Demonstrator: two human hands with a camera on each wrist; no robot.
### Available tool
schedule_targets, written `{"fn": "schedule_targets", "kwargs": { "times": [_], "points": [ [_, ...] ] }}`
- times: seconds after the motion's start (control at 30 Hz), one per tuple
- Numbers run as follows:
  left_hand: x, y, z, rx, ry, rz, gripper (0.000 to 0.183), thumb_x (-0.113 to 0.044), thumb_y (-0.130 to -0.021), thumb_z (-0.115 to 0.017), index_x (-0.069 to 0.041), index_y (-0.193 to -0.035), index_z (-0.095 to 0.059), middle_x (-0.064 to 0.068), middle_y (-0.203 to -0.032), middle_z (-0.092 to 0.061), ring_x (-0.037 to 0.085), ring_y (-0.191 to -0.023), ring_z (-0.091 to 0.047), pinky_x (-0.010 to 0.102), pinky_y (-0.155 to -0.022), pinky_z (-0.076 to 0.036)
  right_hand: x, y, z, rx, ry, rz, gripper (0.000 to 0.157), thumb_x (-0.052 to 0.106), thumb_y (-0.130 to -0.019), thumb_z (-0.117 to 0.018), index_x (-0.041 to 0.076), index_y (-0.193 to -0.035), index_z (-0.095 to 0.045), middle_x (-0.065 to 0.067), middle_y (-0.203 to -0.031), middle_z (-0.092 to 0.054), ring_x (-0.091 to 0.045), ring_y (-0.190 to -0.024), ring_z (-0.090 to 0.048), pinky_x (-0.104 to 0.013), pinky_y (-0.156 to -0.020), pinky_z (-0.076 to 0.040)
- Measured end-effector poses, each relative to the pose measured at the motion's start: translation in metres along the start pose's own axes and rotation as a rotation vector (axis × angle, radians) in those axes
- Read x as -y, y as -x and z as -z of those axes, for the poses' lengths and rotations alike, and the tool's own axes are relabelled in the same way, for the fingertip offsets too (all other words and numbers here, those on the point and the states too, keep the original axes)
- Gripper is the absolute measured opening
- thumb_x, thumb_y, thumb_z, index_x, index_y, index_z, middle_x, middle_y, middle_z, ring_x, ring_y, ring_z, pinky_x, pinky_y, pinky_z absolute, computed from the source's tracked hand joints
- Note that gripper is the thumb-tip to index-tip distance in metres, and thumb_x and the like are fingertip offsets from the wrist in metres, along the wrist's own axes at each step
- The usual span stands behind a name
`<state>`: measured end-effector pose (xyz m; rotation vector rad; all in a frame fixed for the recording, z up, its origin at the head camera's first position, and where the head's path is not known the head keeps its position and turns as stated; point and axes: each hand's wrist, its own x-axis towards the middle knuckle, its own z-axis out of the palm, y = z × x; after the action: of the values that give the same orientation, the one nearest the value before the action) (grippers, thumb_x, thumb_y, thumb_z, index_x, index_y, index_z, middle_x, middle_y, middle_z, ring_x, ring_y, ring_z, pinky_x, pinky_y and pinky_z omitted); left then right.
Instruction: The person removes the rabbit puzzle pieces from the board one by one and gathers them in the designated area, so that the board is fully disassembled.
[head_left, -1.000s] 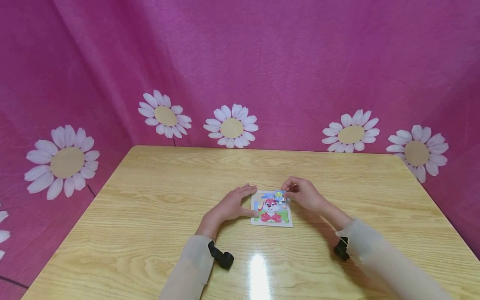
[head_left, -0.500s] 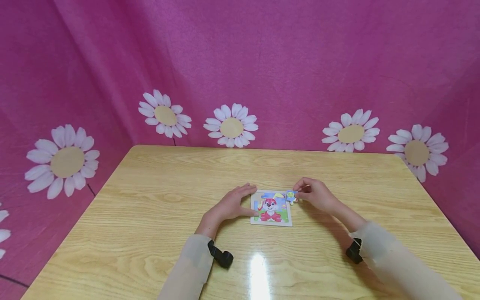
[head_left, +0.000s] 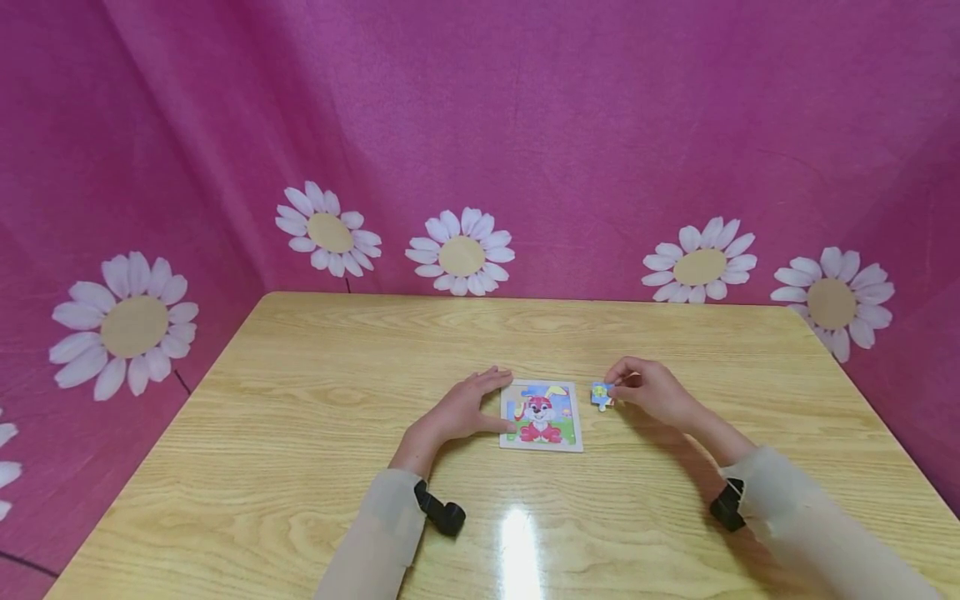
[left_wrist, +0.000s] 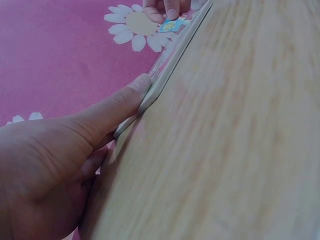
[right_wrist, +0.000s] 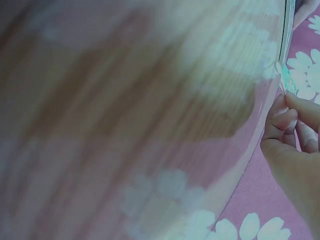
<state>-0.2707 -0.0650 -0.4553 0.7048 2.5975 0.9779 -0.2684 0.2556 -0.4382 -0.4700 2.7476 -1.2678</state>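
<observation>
A square jigsaw puzzle board [head_left: 542, 447] with a pale rim lies on the table, showing a red and white cartoon rabbit. Bare board shows at its upper left. My left hand [head_left: 459, 410] rests at the board's left side, thumb and fingers spread apart; the left wrist view has the thumb [left_wrist: 131, 95] lying on the rim. To the right of the board, my right hand [head_left: 654, 392] pinches a blue puzzle piece [head_left: 600, 395] with a yellow figure between thumb and fingertips. Only a sliver of that piece shows in the right wrist view.
The wooden table [head_left: 360, 358] has a glossy light reflection near its front. A pink curtain [head_left: 570, 150] with white daisies hangs behind and to the left. Each wrist wears a black strap with a camera.
My right hand has drawn the puzzle piece off the board's upper right corner and out to the right, uncovering the rabbit's yellow ear. The left hand has stayed in place.
</observation>
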Motion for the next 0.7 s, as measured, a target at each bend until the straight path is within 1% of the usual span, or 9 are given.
{"fn": "schedule_targets", "kwargs": {
  "times": [0.1, 0.23, 0.4, 0.7],
  "points": [
    [0.0011, 0.0001, -0.0002, -0.003, 0.002, -0.001, 0.079, -0.039, -0.082, -0.077, -0.016, -0.149, -0.042, 0.002, -0.160, -0.034, 0.023, -0.153, -0.020, 0.049, -0.126, -0.016, -0.0019, 0.0003, 0.0019, 0.008, -0.010, -0.007, 0.007, 0.000, -0.090, -0.065, -0.004, -0.096, -0.063, -0.016, -0.092, -0.065, -0.008, -0.077, -0.055, -0.018, -0.064, -0.050],
    [0.0022, -0.0002, -0.0009, 0.003, -0.002, 0.005, 0.079, -0.040, -0.083, -0.077, -0.017, -0.150, -0.041, 0.001, -0.160, -0.033, 0.021, -0.154, -0.019, 0.048, -0.127, -0.015, -0.0035, -0.0007, 0.0019, 0.016, 0.006, -0.010, 0.007, 0.000, -0.091, -0.064, -0.003, -0.096, -0.063, -0.014, -0.090, -0.064, -0.007, -0.076, -0.052, -0.017, -0.062, -0.047],
    [0.0032, -0.0009, -0.0014, 0.009, -0.004, 0.000, 0.079, -0.040, -0.083, -0.076, -0.016, -0.150, -0.041, 0.001, -0.161, -0.033, 0.021, -0.154, -0.019, 0.048, -0.127, -0.015, -0.0059, -0.0027, 0.0010, 0.019, 0.042, -0.005, 0.005, -0.001, -0.091, -0.063, -0.002, -0.096, -0.064, -0.012, -0.089, -0.064, -0.006, -0.077, -0.051, -0.017, -0.065, -0.046],
    [0.0014, -0.0006, 0.0002, 0.015, -0.024, -0.018, 0.079, -0.040, -0.084, -0.075, -0.015, -0.150, -0.040, 0.002, -0.161, -0.033, 0.020, -0.154, -0.019, 0.045, -0.127, -0.014, -0.0054, -0.0037, 0.0009, 0.033, 0.067, -0.021, 0.005, -0.001, -0.092, -0.062, -0.002, -0.096, -0.064, -0.012, -0.089, -0.064, -0.008, -0.079, -0.051, -0.016, -0.066, -0.045]
  ]
}}
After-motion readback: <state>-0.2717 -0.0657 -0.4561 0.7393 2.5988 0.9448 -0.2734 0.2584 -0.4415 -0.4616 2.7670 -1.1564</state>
